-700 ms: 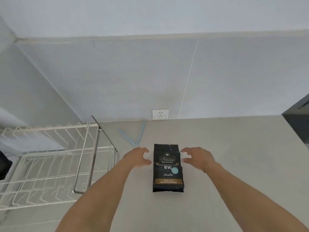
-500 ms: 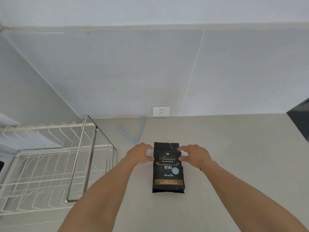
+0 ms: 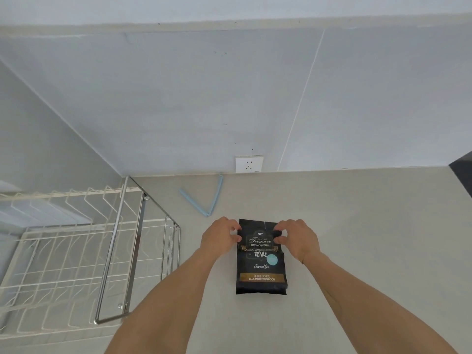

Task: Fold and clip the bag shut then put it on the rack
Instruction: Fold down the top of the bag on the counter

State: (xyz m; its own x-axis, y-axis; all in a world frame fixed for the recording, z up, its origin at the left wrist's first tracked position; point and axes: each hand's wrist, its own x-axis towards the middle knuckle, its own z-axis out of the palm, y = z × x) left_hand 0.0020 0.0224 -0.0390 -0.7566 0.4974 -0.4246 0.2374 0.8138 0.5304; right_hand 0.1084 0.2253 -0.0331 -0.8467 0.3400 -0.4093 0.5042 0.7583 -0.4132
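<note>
A black coffee bag (image 3: pixel 261 269) with gold and white lettering lies flat on the beige counter, its top end pointing toward the wall. My left hand (image 3: pixel 219 235) pinches the bag's top left corner between thumb and fingers. My right hand (image 3: pixel 296 237) pinches the top right corner the same way. A light blue sealing clip (image 3: pixel 204 198), spread in a V, lies on the counter behind and left of the bag, near the wall. The white wire rack (image 3: pixel 63 254) with a chrome frame stands at the left.
A white wall socket (image 3: pixel 249 164) sits just above the counter behind the bag. A dark surface (image 3: pixel 462 169) borders the counter at the far right. The counter (image 3: pixel 370 238) stretches bare to the right of the bag.
Both hands have closed in from either side of the bag and now grip its top corners. The camera has tilted slightly; the bag has not moved.
</note>
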